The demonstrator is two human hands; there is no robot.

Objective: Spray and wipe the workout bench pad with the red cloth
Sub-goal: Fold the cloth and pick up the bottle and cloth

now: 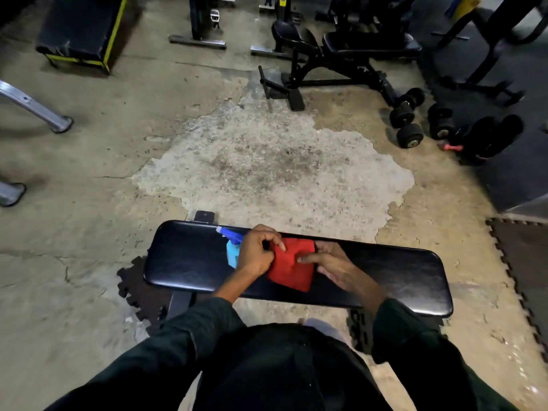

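Observation:
The black bench pad (pixel 385 271) lies across the view in front of me. A folded red cloth (pixel 292 269) rests on its middle. My left hand (pixel 256 250) pinches the cloth's upper left corner. My right hand (pixel 332 261) lies on the cloth's right side, fingers stretched out and fingertips pressing the fabric. A light-blue spray bottle (pixel 232 249) with a dark-blue trigger head stands on the pad just left of my left hand, partly hidden behind it.
Cracked concrete floor (pixel 252 161) stretches beyond the bench. Black dumbbells (pixel 409 120) lie at the right, an adjustable bench (pixel 341 54) stands behind them, and a black-and-yellow box (pixel 80 31) sits at far left. Foam mat tiles (pixel 522 247) edge the right side.

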